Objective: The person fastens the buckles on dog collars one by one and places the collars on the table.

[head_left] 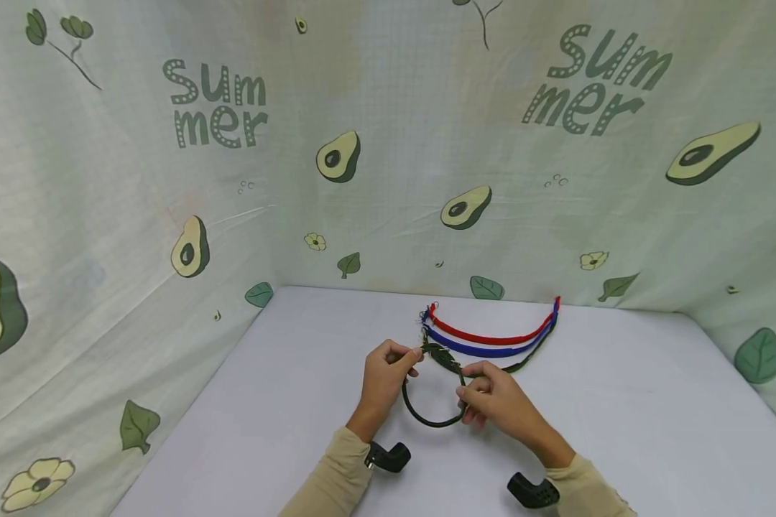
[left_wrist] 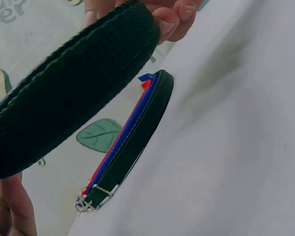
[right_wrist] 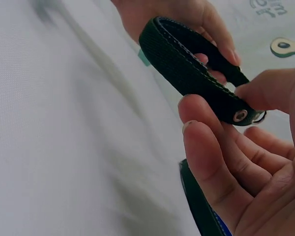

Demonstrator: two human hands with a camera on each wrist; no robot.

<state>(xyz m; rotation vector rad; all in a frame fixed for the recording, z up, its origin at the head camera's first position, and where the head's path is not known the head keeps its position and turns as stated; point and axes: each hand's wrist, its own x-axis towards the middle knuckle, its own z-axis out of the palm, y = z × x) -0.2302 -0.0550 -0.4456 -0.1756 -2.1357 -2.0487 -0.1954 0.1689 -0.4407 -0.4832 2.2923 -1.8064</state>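
Both hands hold a dark green stitched collar (head_left: 441, 355) bent into a loop just above the table. At its left side, my left hand (head_left: 388, 373) pinches the band between thumb and fingers. My right hand (head_left: 494, 398) grips the opposite side; in the right wrist view its thumb and fingers (right_wrist: 204, 142) hold the collar (right_wrist: 187, 69) near a metal eyelet (right_wrist: 240, 115). Close to the camera, the green band (left_wrist: 78, 88) fills much of the left wrist view and partly hides the left hand (left_wrist: 12, 206).
Behind the hands, a red collar (head_left: 485, 338), a blue collar (head_left: 491, 352) and another dark green collar (left_wrist: 137, 142) lie curved side by side on the white table (head_left: 284, 388). Metal buckles (left_wrist: 101, 191) show at one end. A printed cloth (head_left: 388, 143) hangs behind the table.
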